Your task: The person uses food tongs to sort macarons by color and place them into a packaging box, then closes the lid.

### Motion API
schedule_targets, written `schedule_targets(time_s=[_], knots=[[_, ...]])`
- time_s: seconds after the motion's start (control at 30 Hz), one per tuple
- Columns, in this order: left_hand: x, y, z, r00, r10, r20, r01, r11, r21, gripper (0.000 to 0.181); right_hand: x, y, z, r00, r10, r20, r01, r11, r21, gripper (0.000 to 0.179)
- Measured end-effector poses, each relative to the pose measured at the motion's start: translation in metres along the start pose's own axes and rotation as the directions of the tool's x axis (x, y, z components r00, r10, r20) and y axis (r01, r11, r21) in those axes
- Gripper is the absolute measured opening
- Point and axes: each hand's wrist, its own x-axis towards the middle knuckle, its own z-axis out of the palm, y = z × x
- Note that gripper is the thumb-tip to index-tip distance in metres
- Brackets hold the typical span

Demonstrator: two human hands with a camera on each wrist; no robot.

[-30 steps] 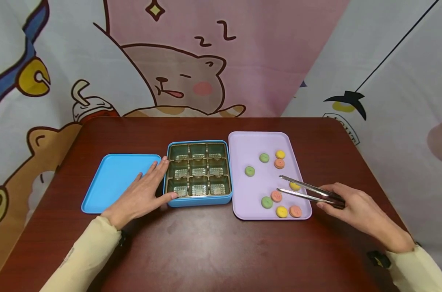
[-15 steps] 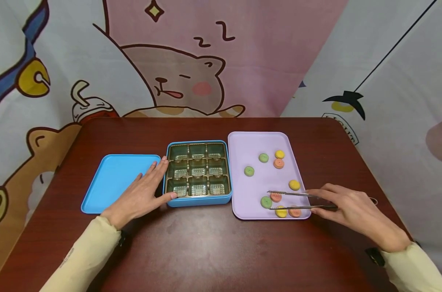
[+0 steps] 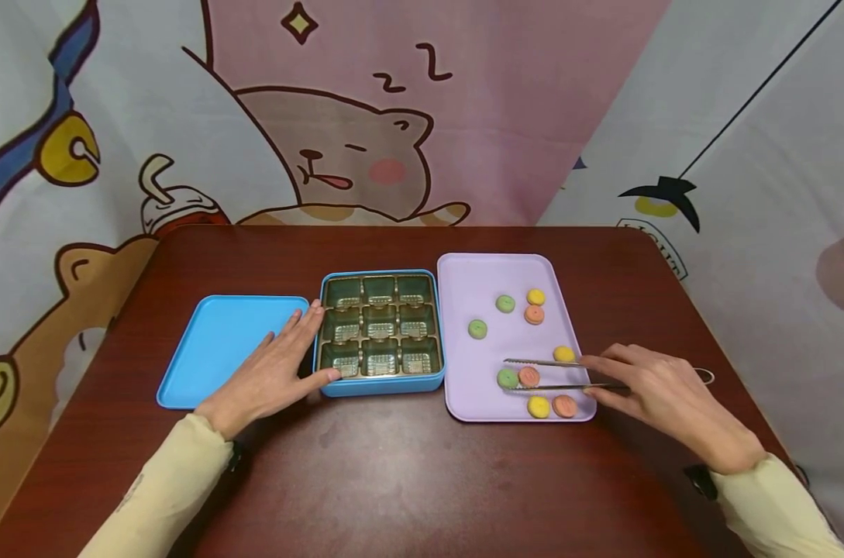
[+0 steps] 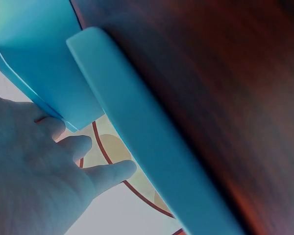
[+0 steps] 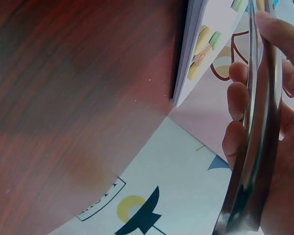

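Observation:
My right hand (image 3: 662, 399) grips metal tongs (image 5: 257, 127) over the lilac tray (image 3: 463, 395). The tongs' two arms stand apart, reaching left across the tray. A green macaron (image 3: 508, 378) and a pink macaron (image 3: 529, 377) lie between them, touching or nearly touching each other. The near tip is beside the green macaron's lower edge. My left hand (image 3: 268, 380) rests with straight, spread fingers on the left side of the blue box (image 3: 383, 385), its thumb at the front left corner. A gold insert (image 3: 380, 324) with several bare compartments fills the box.
A blue lid (image 3: 219, 341) lies left of the box, partly under my left forearm and hand. Several more macarons, including a yellow one (image 3: 539, 407), lie about the tray. The tray stands against the box's right side on the brown table (image 3: 394, 480).
The tongs have swung from a slant to nearly level and moved left, coming around the green and pink macarons. The green macaron has shifted slightly up. My left hand has stayed put.

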Motion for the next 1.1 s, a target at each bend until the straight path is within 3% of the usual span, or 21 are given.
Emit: schedule_targets(time_s=[0.7, 1.1], knots=[[0.000, -0.001, 0.001, 1.000, 0.000, -0.006, 0.000, 1.000, -0.002, 0.104, 0.010, -0.002, 0.004, 0.998, 0.066, 0.019, -0.066, 0.998, 0.005, 0.047], [0.001, -0.007, -0.001, 1.000, 0.012, 0.028, -0.011, 0.999, -0.043, 0.105, 0.012, -0.002, 0.005, 0.997, 0.071, 0.037, -0.071, 0.997, -0.010, 0.044]])
